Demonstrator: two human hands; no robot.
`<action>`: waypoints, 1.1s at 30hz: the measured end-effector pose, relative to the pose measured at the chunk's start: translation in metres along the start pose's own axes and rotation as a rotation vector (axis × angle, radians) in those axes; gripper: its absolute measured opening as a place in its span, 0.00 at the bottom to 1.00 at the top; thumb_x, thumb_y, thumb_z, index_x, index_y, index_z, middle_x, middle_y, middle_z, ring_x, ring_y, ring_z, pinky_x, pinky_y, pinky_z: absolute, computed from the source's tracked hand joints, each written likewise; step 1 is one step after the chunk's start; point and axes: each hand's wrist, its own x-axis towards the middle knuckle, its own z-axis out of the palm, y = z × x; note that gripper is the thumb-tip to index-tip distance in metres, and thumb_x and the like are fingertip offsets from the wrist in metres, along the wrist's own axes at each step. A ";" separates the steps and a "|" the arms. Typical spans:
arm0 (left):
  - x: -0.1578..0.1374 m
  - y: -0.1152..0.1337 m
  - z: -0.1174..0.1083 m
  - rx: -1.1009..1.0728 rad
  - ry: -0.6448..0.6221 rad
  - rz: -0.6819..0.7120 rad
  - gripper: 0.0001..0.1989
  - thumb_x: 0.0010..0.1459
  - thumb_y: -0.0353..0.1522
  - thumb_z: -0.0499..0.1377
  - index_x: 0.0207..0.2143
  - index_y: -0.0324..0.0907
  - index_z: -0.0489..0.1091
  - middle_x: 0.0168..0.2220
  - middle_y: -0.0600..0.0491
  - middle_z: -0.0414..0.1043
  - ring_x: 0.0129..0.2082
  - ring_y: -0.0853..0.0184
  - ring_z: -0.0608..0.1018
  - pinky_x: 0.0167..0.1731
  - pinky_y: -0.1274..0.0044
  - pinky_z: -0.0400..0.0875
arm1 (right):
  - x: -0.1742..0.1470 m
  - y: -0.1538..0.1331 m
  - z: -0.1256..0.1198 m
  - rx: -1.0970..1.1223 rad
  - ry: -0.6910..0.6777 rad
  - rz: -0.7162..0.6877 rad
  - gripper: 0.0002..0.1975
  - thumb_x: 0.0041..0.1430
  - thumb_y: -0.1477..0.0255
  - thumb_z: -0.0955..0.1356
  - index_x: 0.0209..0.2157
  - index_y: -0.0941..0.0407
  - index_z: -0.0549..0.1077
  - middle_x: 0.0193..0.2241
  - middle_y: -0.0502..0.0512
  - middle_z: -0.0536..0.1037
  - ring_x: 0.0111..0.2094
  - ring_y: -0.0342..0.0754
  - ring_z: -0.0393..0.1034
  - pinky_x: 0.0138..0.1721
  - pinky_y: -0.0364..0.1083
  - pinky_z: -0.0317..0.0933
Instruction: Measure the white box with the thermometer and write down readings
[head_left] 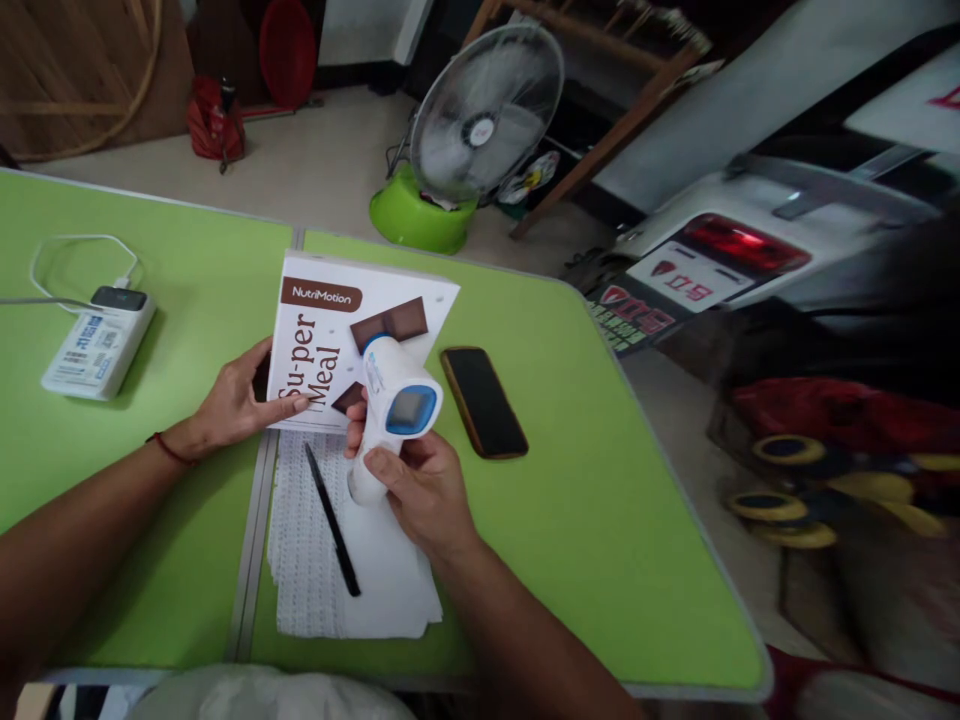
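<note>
My left hand (pixel 244 397) grips the lower left edge of a white box (pixel 330 345) printed "NutriMotion" and "Su-per Meal", its thumb lying across the front. In my right hand (pixel 424 490) is a white and blue infrared thermometer (pixel 386 405), held by its handle in front of the box's lower right part. Its small screen faces me. Below the box lie sheets of paper (pixel 397 575) with handwriting on the left half. On them rests a black pen (pixel 332 520). A dark phone (pixel 485 402) in a brown case lies right of the thermometer.
The green table (pixel 600 520) has a seam down its left part. On its left sits a white power bank (pixel 101 343) with a cable. Beyond the table are a fan (pixel 487 130) on a green tub (pixel 420 215), a red bag (pixel 215 120) and a white scooter (pixel 720 240).
</note>
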 end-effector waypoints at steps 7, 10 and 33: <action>0.001 0.001 -0.001 0.030 -0.008 0.035 0.34 0.54 0.51 0.70 0.55 0.40 0.71 0.49 0.43 0.80 0.45 0.51 0.82 0.44 0.61 0.79 | -0.001 -0.001 0.002 0.028 0.069 0.036 0.18 0.46 0.57 0.80 0.36 0.51 0.81 0.33 0.52 0.84 0.33 0.48 0.77 0.39 0.50 0.75; 0.001 0.001 -0.001 0.030 -0.013 0.027 0.35 0.53 0.51 0.70 0.56 0.39 0.70 0.48 0.43 0.80 0.44 0.51 0.82 0.43 0.62 0.79 | -0.001 -0.002 0.002 0.037 0.078 0.038 0.17 0.45 0.57 0.81 0.34 0.51 0.81 0.31 0.51 0.84 0.31 0.46 0.77 0.37 0.48 0.74; 0.000 -0.005 0.000 0.069 0.000 0.051 0.36 0.53 0.52 0.69 0.56 0.38 0.69 0.51 0.41 0.78 0.47 0.50 0.81 0.46 0.60 0.79 | -0.001 0.001 0.000 -0.005 0.036 0.034 0.18 0.46 0.54 0.80 0.33 0.51 0.80 0.30 0.52 0.83 0.31 0.48 0.77 0.36 0.51 0.75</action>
